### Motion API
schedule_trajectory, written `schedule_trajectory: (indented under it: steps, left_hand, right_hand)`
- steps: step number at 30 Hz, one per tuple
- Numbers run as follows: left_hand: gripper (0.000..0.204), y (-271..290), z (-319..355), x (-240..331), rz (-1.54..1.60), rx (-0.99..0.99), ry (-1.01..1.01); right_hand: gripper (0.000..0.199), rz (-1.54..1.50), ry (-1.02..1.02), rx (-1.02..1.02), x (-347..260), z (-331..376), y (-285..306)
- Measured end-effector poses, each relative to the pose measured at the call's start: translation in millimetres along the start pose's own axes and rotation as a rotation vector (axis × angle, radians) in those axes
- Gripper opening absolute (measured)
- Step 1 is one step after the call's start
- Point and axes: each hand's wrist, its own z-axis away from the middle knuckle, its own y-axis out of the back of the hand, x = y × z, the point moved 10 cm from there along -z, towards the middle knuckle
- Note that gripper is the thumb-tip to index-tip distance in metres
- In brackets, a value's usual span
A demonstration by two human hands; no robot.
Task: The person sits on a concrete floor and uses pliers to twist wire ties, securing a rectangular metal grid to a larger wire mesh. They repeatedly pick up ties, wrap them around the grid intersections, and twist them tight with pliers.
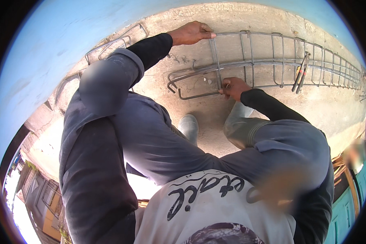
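A long steel rebar cage lies across the ground in front of me and runs off to the right. Near its left end a square wire stirrup spans the long bars. My left hand pinches the far corner of this stirrup, where it meets the top bar. At the near side, my right hand has its fingers closed around the stirrup's lower corner and the bottom bar. The hooked bar ends stick out left of the stirrup. Tying pincers with red, yellow and dark handles hang on the cage further right.
Several loose bent stirrups lie at the left beyond my knee. My rubber boots stand on the concrete ground close to the cage. A pale blue wall borders the far side. Teal panels show at the lower right.
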Motion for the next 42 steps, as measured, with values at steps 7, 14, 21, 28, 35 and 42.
schedule_trajectory:
  steps: [7,14,21,28,35,42]
  left_hand:
    - [0.066,25.9,4.9,26.6,-0.276,0.267,-0.106]
    - [0.053,37.5,52.6,180.0,0.148,-0.017,-0.28]
    - [0.037,66.6,76.4,195.2,0.329,0.074,-0.397]
    - [0.017,23.5,99.1,171.1,0.501,0.052,-0.147]
    - [0.012,13.7,99.5,111.4,0.46,0.279,0.009]
    - [0.016,31.3,82.5,82.3,0.937,0.451,0.094]
  right_hand:
    - [0.026,-0.542,-0.328,-0.199,14.9,44.4,32.9]
    - [0.025,-0.778,-0.02,0.19,-95.0,58.1,129.2]
    - [0.025,-0.616,0.094,0.118,-164.0,84.1,139.7]
    - [0.019,-0.849,0.062,-0.064,-129.1,54.9,79.2]
    - [0.031,-1.0,0.116,0.136,-109.0,56.2,71.3]
    - [0.031,-1.077,0.193,0.174,-108.2,50.1,86.8]
